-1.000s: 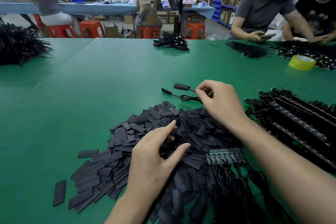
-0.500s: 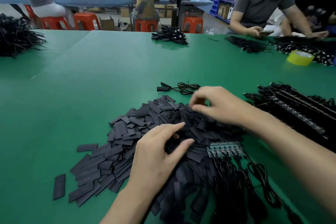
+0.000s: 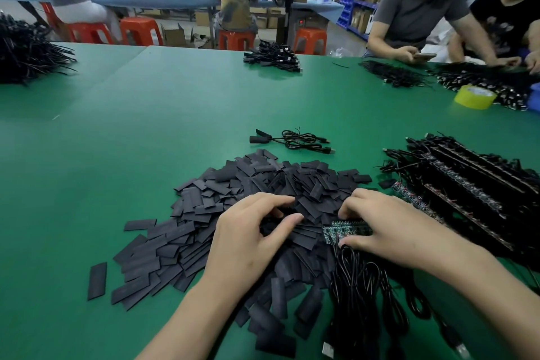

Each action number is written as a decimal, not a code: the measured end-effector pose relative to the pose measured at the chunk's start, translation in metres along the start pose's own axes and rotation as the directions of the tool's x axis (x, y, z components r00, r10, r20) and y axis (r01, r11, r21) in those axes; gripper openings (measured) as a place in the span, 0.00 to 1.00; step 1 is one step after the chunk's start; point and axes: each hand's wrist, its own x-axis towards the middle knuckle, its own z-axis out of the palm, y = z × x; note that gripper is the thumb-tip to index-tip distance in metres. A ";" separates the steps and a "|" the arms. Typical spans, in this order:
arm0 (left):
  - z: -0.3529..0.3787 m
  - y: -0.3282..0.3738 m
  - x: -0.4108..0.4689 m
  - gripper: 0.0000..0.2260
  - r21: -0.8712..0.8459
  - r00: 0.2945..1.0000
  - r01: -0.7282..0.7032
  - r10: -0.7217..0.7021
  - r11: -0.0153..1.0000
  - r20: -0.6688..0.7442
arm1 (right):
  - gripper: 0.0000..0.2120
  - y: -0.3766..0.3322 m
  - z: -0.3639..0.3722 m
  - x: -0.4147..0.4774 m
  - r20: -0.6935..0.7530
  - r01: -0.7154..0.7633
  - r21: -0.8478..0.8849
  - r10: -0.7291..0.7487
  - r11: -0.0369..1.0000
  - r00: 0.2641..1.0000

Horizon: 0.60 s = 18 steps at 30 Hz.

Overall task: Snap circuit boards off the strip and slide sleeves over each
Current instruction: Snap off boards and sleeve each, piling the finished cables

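Note:
A broad pile of flat black sleeves (image 3: 263, 181) lies on the green table (image 3: 146, 131) in front of me. At its right edge lies a short green circuit board strip (image 3: 342, 231), with black cables (image 3: 359, 286) trailing from it toward me. My right hand (image 3: 388, 225) grips this strip, fingers on its far edge and thumb on its near edge. My left hand (image 3: 248, 240) rests on the middle of the pile, its curled fingers and thumb pinching a sleeve there.
One sleeved cable (image 3: 292, 140) lies beyond the pile. More board strips with cables (image 3: 467, 181) are stacked at the right. A yellow tape roll (image 3: 474, 96), cable heaps (image 3: 273, 57) and two seated people (image 3: 418, 12) occupy the far side. Another cable heap (image 3: 26, 50) sits far left.
My right hand let go of the sleeved cable beyond the pile, drew back toward me and took hold of the board strip. My left hand stayed on the pile.

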 end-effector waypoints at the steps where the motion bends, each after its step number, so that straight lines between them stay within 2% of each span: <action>1: 0.000 0.000 0.000 0.12 -0.001 1.000 -0.003 0.003 1.000 0.000 | 0.18 0.001 -0.002 0.001 0.009 -0.004 0.031 0.003 1.000 1.000; 4: 0.000 0.000 0.000 0.11 -0.019 1.000 -0.019 0.019 1.000 0.007 | 0.15 0.011 -0.015 0.001 0.059 -0.034 0.230 0.021 0.973 0.998; 7: 0.001 0.001 0.001 0.10 -0.037 0.999 -0.045 0.046 0.998 0.020 | 0.12 0.019 -0.036 -0.003 0.089 -0.016 0.423 -0.024 0.906 0.996; 11: 0.002 0.008 0.002 0.09 -0.081 0.995 -0.077 0.082 0.994 0.058 | 0.06 0.004 -0.043 0.006 0.007 0.103 0.573 -0.131 0.813 0.991; 13: 0.001 0.008 0.003 0.07 -0.162 0.997 -0.013 0.026 0.987 0.079 | 0.03 -0.008 -0.036 0.013 -0.056 0.160 0.578 -0.157 0.800 0.986; 16: -0.002 0.006 0.005 0.02 -0.289 0.983 0.171 -0.144 0.942 0.114 | 0.03 -0.019 -0.024 0.020 -0.161 0.201 0.595 -0.130 0.778 0.978; 18: -0.003 0.005 0.006 0.01 -0.351 0.972 0.225 -0.187 0.909 0.141 | 0.03 -0.023 -0.016 0.020 -0.205 0.229 0.614 -0.128 0.755 0.970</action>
